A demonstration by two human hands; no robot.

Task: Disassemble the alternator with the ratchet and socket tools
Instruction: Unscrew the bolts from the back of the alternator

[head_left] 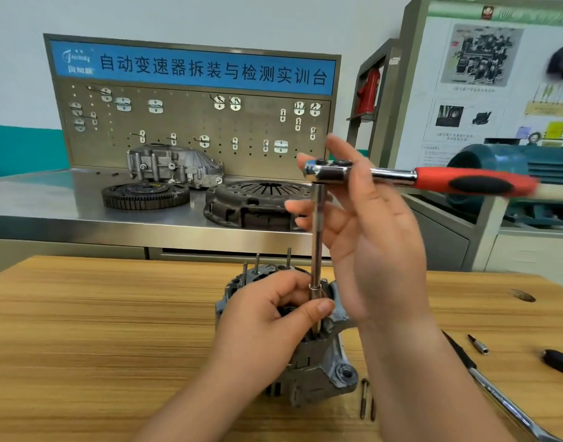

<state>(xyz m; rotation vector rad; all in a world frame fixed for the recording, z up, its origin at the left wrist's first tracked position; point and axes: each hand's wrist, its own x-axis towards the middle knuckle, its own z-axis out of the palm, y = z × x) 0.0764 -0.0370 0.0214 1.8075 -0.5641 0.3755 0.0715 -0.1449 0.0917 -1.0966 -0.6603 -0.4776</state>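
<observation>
Nearest: two loose bolts (366,400) lay on the wooden table (82,346) just beside the alternator (318,362), likely already drawn and parked within reach. The alternator stood on end at mid-table, studs up, so the fasteners faced the tool.

Left hand (274,317) curled round the lower end of the extension bar (317,237), thumb pressed against it. I judged this grip to be keeping the bar plumb and seated; the socket itself was hidden under the thumb.

Above, right hand (369,237) was wide, fingers straight, lying against the head of the ratchet (401,178) rather than gripping it. The red handle stuck out to the right, blurred.

Farther back, a pressure plate (258,202) and flywheel (145,194) sat on a steel bench (50,199) below a pegboard (194,122).
</observation>
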